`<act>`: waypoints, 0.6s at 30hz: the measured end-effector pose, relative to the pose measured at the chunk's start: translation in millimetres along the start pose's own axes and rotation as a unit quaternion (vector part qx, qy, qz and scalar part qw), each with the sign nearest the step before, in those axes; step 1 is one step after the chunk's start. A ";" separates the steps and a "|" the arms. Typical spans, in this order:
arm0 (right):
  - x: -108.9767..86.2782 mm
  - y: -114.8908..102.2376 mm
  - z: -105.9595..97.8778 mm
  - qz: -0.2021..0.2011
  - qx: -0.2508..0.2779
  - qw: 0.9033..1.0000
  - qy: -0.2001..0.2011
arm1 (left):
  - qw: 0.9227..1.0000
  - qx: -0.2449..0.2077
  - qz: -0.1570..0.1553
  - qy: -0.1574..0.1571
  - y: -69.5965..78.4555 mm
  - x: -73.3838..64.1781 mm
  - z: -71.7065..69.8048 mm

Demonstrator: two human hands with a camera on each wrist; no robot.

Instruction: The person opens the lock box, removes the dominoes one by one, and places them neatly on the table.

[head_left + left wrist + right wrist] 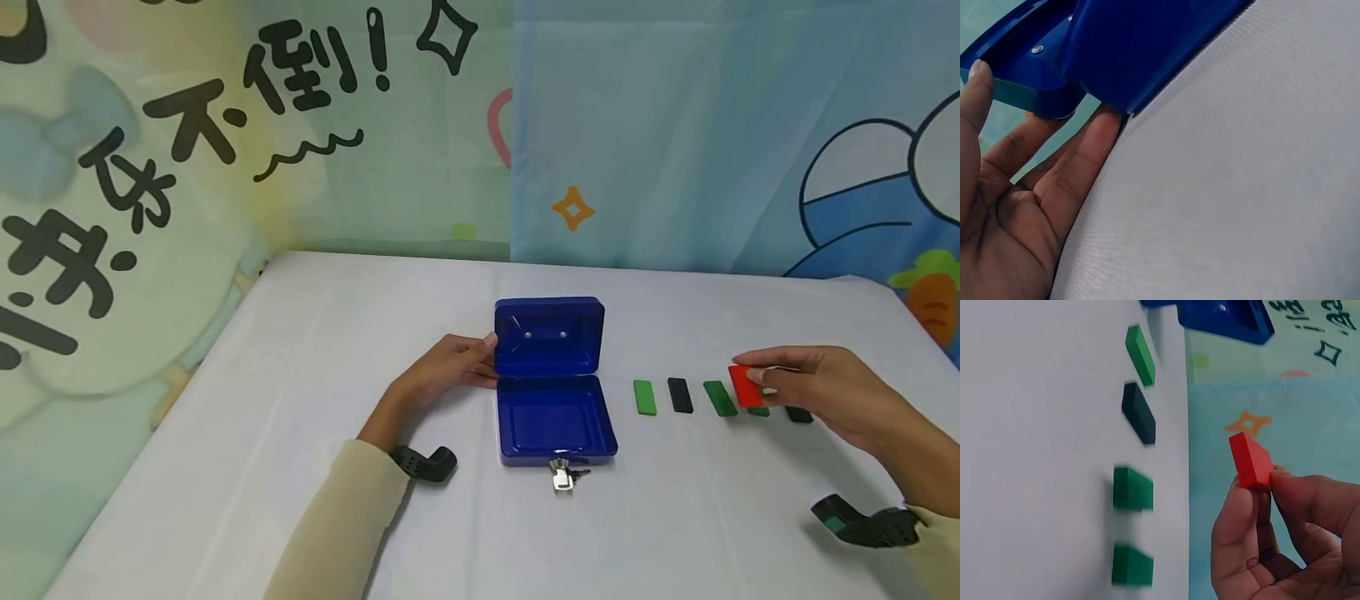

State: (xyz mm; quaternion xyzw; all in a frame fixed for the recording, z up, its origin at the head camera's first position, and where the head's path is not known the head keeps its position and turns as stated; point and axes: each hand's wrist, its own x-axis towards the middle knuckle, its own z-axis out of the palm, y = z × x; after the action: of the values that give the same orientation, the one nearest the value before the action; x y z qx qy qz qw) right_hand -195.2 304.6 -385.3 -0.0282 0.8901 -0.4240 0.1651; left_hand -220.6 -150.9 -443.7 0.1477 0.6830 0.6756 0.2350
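A blue metal cash box (557,421) stands on the table with its lid (549,337) raised and the tray inside bare. At its left side my left hand (453,362) holds the lid's edge; in the left wrist view, the thumb (980,78) is on the rim and the other fingers reach behind lid and box. My right hand (817,387) pinches a red rectangular block (744,386) between thumb and fingertips, above the table. Below it lies a green block (759,412), partly hidden, and a black block (798,415) shows under the hand.
Left of the right hand, a light green block (645,397), a black block (680,395) and a dark green block (720,399) lie in a row. A padlock with keys (562,477) hangs at the box's front. Printed cloth (660,133) hangs behind the white table (480,533).
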 end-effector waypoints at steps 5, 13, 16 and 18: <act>-1.8 18.3 -11.2 0.004 0.004 0.999 0.037 | 1.000 0.003 -0.001 0.004 1.0 -0.2 0.8; -6.7 45.2 -24.3 0.035 0.005 0.996 0.082 | 1.000 0.003 -0.006 0.011 0.0 1.5 0.9; -6.1 58.2 -30.7 0.054 -0.008 0.995 0.087 | 1.000 0.002 -0.007 0.011 -0.4 2.0 1.0; -3.5 69.2 -34.6 0.066 -0.015 0.994 0.091 | 1.000 0.000 -0.007 0.010 -0.3 1.6 0.3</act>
State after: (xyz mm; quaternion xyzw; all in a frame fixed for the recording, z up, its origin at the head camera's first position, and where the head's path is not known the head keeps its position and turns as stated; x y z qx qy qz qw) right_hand -196.7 375.2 -416.9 0.0666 0.9075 -0.3999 0.1103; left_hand -221.8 -149.8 -444.2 0.1361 0.6864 0.6753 0.2330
